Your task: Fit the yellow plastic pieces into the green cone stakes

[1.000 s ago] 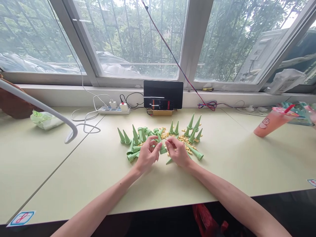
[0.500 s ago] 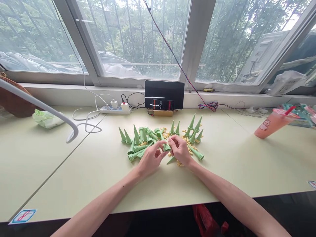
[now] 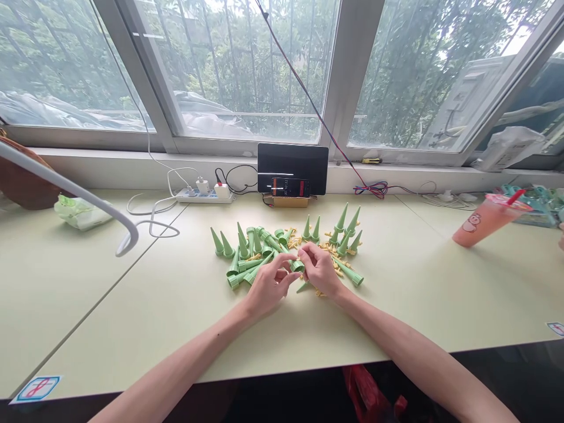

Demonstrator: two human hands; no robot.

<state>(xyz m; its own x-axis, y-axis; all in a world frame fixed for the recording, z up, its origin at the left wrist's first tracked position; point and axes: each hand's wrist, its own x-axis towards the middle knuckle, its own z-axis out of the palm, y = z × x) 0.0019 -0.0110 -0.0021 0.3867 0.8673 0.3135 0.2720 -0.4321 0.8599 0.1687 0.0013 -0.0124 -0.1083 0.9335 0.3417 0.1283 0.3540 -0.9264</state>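
Observation:
My left hand [image 3: 268, 283] grips a green plastic watering spike [image 3: 296, 266] between thumb and fingers, its wide ribbed end turned toward my right hand. At that end my right hand [image 3: 322, 271] is closed in a pinch; whatever small piece is in its fingertips is mostly hidden. Left of my hands, several green spikes lie in a loose pile [image 3: 247, 265], some standing point up. More upright spikes [image 3: 341, 218] stand beyond my right hand, with small yellow valve pieces [image 3: 294, 241] scattered among them. One spike [image 3: 351, 274] lies just right of my right wrist.
A dark tablet [image 3: 292, 161] with a phone [image 3: 291, 187] before it leans at the window sill. A power strip [image 3: 205, 194] with cables is back left, near a white curved arm [image 3: 88, 191]. A pink drink cup [image 3: 489, 222] stands right. Part of a person's hand [image 3: 561, 236] shows at the right edge.
The spike in my left hand has shifted slightly, and my fingers moved a little at its wide end. Part of another person's hand has appeared at the right edge.

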